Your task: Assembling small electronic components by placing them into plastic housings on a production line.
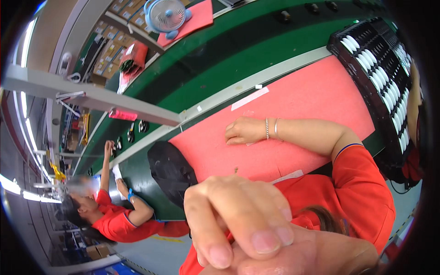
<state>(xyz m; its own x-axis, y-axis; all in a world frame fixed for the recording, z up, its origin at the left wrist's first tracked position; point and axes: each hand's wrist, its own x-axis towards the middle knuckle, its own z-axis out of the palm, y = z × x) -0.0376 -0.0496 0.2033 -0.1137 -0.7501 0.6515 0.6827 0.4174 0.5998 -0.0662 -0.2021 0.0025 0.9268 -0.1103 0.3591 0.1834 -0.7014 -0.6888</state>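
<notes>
My left hand (238, 215) is raised very close to the camera at the bottom centre. Its fingers are bent, with gaps between the tips, and no object shows in them; the fingertips rest against skin. From the right, my right arm in a red sleeve lies across a pink foam mat (316, 91). Two thin bracelets circle that wrist. My right hand (246, 130) rests on the mat with its fingers loosely curled in, holding nothing visible. A dark rounded, cloth-like thing (170, 172) sits at the mat's left end.
Beyond the mat runs a green conveyor belt (220, 59) with small black parts. Black trays (362, 73) holding rows of white parts stand at right. A blue fan (166, 16) sits across the belt. At left, a co-worker (121, 217) in red reaches toward the belt. A grey post (105, 98) crosses upper left.
</notes>
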